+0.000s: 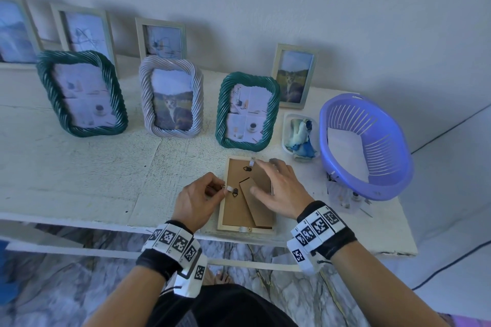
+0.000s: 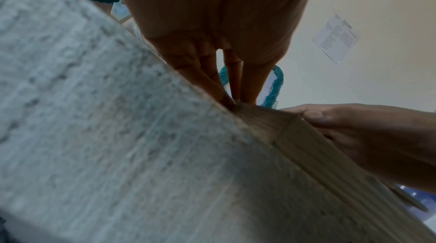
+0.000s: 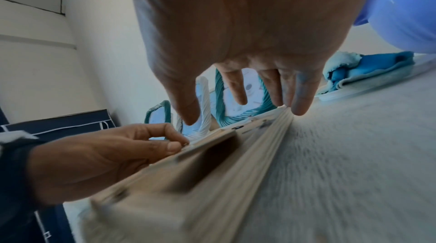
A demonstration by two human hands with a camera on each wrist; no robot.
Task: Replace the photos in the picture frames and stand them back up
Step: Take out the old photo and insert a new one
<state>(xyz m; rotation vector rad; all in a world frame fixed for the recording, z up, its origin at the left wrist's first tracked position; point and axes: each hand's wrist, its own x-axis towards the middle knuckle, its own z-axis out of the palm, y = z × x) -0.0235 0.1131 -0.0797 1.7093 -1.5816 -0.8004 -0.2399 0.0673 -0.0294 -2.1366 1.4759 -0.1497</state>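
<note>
A pale wooden picture frame [image 1: 225,223] lies face down near the table's front edge, its brown backing and folded stand leg [image 1: 256,204] facing up. My left hand [image 1: 224,190] pinches a small white tab [image 1: 230,189] on the frame's left edge. The right hand [image 1: 265,176] is spread over the backing with straight fingers, its forefinger beside the top tab [image 1: 252,161] and its thumb on the stand leg. In the left wrist view the left hand's fingertips [image 2: 226,97] meet at the frame's rim [image 2: 330,153]. The right wrist view has the right hand's fingers [image 3: 299,97] reaching down to the frame's [image 3: 212,172] far end.
Three twisted-rim frames stand behind: green [image 1: 79,93], white [image 1: 171,95], green [image 1: 247,111]. A small pale frame [image 1: 293,75] and others lean on the wall. A purple basket [image 1: 366,146] and a tub with a blue cloth [image 1: 300,135] sit to the right.
</note>
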